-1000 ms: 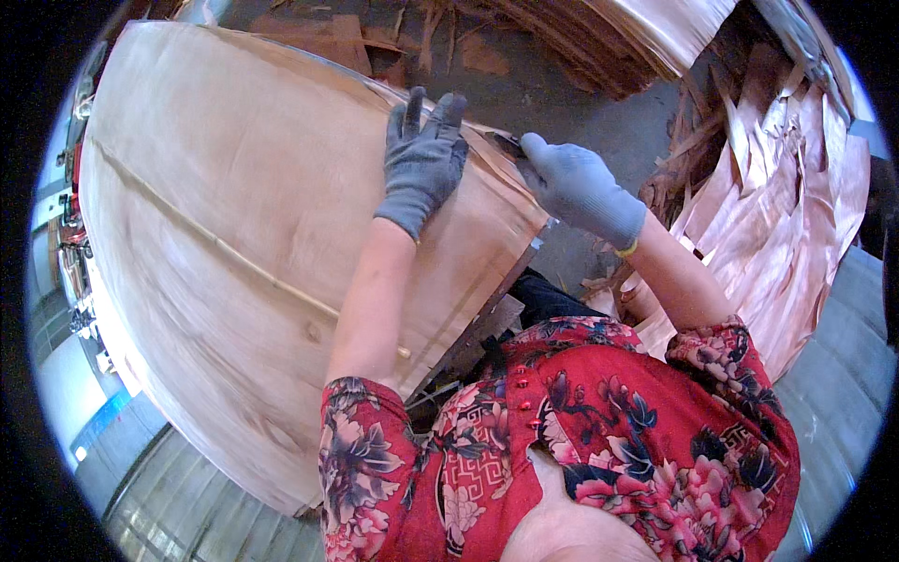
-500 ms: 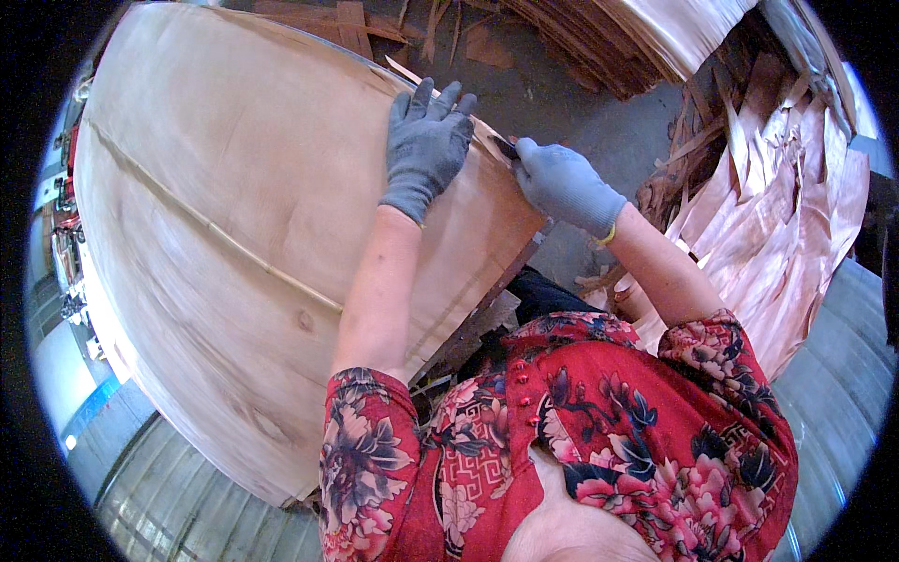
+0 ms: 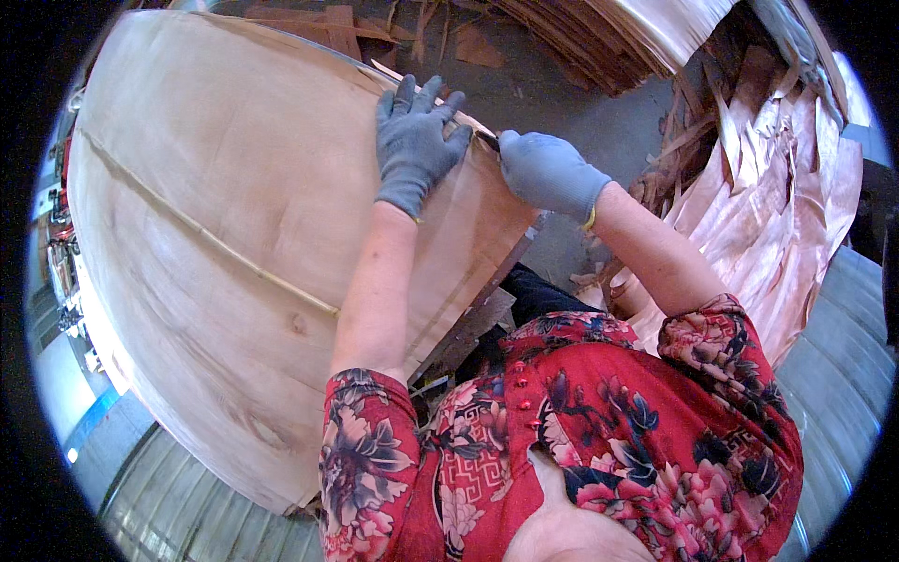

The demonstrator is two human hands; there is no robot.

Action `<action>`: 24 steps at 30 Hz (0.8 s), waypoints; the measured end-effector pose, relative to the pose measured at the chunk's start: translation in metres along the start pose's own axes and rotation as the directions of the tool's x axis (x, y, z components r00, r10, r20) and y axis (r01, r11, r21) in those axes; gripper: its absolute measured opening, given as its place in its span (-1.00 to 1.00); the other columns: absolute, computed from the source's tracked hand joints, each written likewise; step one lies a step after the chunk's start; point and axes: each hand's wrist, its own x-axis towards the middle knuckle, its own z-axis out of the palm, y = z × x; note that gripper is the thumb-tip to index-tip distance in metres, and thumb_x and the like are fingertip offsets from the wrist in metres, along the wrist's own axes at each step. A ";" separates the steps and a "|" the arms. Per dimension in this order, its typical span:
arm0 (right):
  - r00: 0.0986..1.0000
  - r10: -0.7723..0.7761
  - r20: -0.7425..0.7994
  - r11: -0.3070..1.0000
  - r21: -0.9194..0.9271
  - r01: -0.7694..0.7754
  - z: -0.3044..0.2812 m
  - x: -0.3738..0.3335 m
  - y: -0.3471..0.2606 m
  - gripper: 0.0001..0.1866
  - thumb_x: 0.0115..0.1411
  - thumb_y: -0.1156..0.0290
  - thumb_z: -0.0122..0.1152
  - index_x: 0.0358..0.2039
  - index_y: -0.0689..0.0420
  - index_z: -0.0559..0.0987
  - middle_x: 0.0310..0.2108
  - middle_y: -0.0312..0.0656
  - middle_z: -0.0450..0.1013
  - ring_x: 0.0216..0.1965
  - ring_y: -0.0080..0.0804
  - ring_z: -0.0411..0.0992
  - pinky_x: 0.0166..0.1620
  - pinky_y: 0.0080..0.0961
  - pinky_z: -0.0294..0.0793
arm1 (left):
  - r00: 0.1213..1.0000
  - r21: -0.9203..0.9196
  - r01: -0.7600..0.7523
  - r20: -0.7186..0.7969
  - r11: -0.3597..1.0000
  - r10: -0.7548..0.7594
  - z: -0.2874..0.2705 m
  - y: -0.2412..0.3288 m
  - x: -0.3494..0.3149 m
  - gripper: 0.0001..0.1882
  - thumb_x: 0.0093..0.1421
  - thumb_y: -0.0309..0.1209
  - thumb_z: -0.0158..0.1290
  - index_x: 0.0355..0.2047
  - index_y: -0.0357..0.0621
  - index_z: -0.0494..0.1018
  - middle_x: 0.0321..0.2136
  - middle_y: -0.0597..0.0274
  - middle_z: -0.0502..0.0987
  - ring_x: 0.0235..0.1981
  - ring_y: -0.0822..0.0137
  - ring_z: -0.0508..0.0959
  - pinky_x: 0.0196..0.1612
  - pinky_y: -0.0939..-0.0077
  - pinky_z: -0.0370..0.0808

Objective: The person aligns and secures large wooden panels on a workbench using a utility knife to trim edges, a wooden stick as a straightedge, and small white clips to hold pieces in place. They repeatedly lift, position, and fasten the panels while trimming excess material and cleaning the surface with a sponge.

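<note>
A large pale wood veneer sheet [image 3: 234, 140] covers the work surface in front of me. My left hand [image 3: 420, 150], in a grey glove, lies flat on it near the far right edge, fingers spread. Just to its right, my right hand [image 3: 552, 173], gloved too, is closed around a small black-handled knife [image 3: 488, 140]. The knife's tip meets the sheet's edge, and its blade is too small to make out. A narrow strip [image 3: 386, 70] sticks out along that edge beyond my left fingers.
A thin light stick [image 3: 211, 234] lies across the sheet. Beyond the edge, a stack of veneer [image 3: 590, 42] stands at the far right. Crumpled veneer scraps [image 3: 758, 206] are heaped on my right, and wood pieces [image 3: 332, 33] lie on the grey floor [image 3: 562, 112].
My right hand has moved slightly left and away from me along the edge with the knife, closer to my left hand. The left hand stays pressed on the sheet; the whole view has shifted a little.
</note>
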 end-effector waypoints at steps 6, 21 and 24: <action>1.000 0.026 -0.001 0.999 -0.022 -0.026 -0.001 -0.008 -0.007 -0.82 0.12 0.45 -0.12 -0.35 0.30 0.38 -0.47 0.16 0.46 -0.38 0.04 0.48 -0.34 -0.17 0.45 | 0.999 -0.020 0.039 0.019 0.999 -0.039 0.001 0.000 0.001 -0.52 -0.02 0.01 0.02 -0.04 0.37 0.42 0.14 0.31 0.25 0.22 0.15 0.10 0.24 0.14 -0.13; 0.982 0.124 0.140 0.992 -0.036 -0.121 -0.001 -0.063 0.019 -0.83 0.11 0.42 -0.10 -0.34 0.26 0.32 -0.53 0.16 0.44 -0.43 0.09 0.45 -0.38 -0.09 0.40 | 1.000 -0.002 0.015 0.006 1.000 -0.015 0.005 -0.002 0.002 -0.52 0.01 0.03 0.00 -0.02 0.36 0.41 0.14 0.28 0.24 0.22 0.15 0.09 0.25 0.15 -0.15; 0.976 0.135 0.170 0.990 -0.053 -0.128 0.007 -0.082 0.032 -0.83 0.10 0.42 -0.09 -0.33 0.26 0.32 -0.53 0.16 0.43 -0.44 0.09 0.45 -0.39 -0.08 0.39 | 1.000 0.012 0.016 0.022 1.000 -0.016 0.003 -0.004 0.002 -0.51 0.01 0.01 -0.01 0.00 0.34 0.39 0.15 0.27 0.23 0.23 0.15 0.08 0.25 0.14 -0.14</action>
